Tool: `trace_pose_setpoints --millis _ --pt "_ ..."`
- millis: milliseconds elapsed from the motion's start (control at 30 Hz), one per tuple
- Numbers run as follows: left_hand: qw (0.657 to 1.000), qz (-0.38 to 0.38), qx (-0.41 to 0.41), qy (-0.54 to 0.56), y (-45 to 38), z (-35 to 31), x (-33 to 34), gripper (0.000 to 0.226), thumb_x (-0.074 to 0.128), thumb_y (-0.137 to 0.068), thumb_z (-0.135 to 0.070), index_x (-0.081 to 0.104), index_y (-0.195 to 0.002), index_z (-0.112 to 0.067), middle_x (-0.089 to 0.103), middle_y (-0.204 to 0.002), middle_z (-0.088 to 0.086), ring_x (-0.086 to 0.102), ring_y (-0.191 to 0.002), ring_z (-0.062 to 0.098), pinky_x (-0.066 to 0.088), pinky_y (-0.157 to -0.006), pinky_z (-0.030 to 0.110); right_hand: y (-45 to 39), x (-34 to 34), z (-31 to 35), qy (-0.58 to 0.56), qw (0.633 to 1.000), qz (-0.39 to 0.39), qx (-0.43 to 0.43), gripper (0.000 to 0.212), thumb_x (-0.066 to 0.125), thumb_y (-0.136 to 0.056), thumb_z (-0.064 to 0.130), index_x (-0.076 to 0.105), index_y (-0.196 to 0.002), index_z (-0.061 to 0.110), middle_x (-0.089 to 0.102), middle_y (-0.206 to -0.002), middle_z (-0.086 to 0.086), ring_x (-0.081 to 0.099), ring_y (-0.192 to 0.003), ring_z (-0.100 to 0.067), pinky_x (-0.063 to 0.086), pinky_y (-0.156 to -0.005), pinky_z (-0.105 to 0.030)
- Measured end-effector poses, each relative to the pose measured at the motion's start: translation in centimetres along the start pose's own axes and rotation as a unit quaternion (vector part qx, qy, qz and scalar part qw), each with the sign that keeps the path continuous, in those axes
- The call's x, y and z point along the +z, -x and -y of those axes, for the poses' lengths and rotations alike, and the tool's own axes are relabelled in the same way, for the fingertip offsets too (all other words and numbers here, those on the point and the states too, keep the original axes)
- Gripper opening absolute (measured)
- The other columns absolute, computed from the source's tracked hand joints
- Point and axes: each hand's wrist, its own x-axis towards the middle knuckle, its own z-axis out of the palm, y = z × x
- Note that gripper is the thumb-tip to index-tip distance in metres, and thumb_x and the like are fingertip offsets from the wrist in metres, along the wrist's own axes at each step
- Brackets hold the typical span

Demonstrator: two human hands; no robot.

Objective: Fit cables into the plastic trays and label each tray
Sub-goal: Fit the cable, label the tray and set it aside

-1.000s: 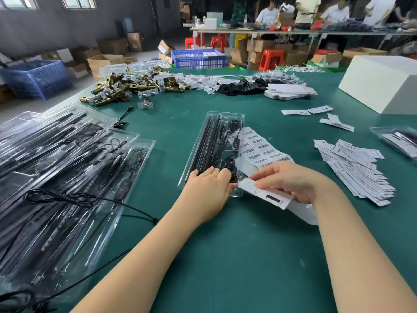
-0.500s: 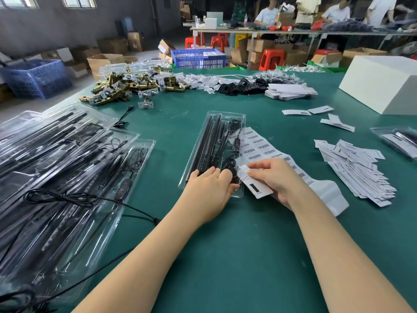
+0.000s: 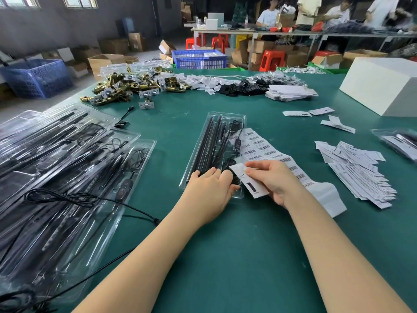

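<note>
A clear plastic tray [image 3: 232, 118] lies lengthwise in the middle of the green table, holding black rods and a coiled black cable [image 3: 234, 141]. My left hand [image 3: 211, 188] rests flat on the tray's near end, fingers straight. My right hand [image 3: 274, 181] pinches a white card label [image 3: 252, 184] with a black bar, held over the tray's near right corner. A strip of barcode stickers [image 3: 261, 147] lies to the right of the tray, partly under my right hand.
Stacked filled trays [image 3: 67, 168] with loose black cables cover the left side. A pile of white card labels [image 3: 358, 168] lies right. Brass hardware [image 3: 126, 86], black parts and a white box [image 3: 381, 84] sit farther back. People work at a far table.
My right hand has carried the white card label from the table right of the tray leftward onto the tray's near corner. My left hand has stayed on the tray.
</note>
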Motion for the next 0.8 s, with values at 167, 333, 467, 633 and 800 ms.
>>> trace_pose_setpoints --millis 167,333,467,633,800 --pt "1.000 0.004 -0.002 0.003 -0.1 0.0 -0.1 0.033 0.019 -0.103 -0.042 0.040 -0.104 -0.017 0.056 -0.112 -0.001 0.046 -0.112 0.020 0.034 -0.088 0.039 -0.4 1.7 -0.5 -0.021 0.995 -0.096 -0.028 0.014 0.075 -0.083 0.009 0.067 -0.085 0.020 0.071 -0.091 -0.011 0.068 -0.078 -0.025 0.060 -0.075 -0.045" --pt "1.000 0.005 -0.001 0.002 -0.1 0.0 -0.2 0.032 0.018 -0.103 -0.042 0.039 -0.103 -0.018 0.056 -0.111 -0.002 0.046 -0.112 0.020 0.033 -0.088 0.038 -0.5 1.8 0.1 -0.103 0.991 -0.081 0.007 0.013 0.063 -0.091 0.003 0.064 -0.094 0.015 0.069 -0.087 -0.007 0.067 -0.065 -0.015 0.054 -0.051 -0.025" --pt "1.000 0.005 -0.001 0.008 0.0 0.1 -0.3 0.032 0.018 -0.103 -0.043 0.039 -0.102 -0.018 0.056 -0.111 -0.001 0.047 -0.112 0.020 0.033 -0.087 0.039 0.0 1.9 0.8 -0.196 0.979 -0.017 0.047 0.015 0.054 -0.095 -0.001 0.056 -0.097 0.013 0.069 -0.084 -0.009 0.068 -0.056 -0.012 0.055 -0.048 -0.023" --pt "1.000 0.002 -0.001 0.008 0.0 0.1 -0.3 0.032 0.021 -0.103 -0.043 0.040 -0.104 -0.018 0.056 -0.112 -0.002 0.047 -0.112 0.020 0.033 -0.086 0.037 0.5 1.5 1.4 -0.280 0.955 0.064 0.070 0.021 0.050 -0.095 -0.006 0.050 -0.106 0.012 0.073 -0.073 -0.012 0.071 -0.059 -0.019 0.056 -0.049 -0.025" --pt "1.000 0.005 -0.007 0.018 0.0 0.0 -0.4 0.031 0.022 -0.103 -0.042 0.040 -0.103 -0.017 0.056 -0.111 -0.001 0.047 -0.111 0.020 0.033 -0.088 0.040 0.7 1.9 1.2 -0.317 0.943 0.072 0.071 0.028 0.051 -0.093 -0.010 0.050 -0.108 0.013 0.072 -0.082 -0.014 0.072 -0.063 -0.019 0.058 -0.054 -0.026"
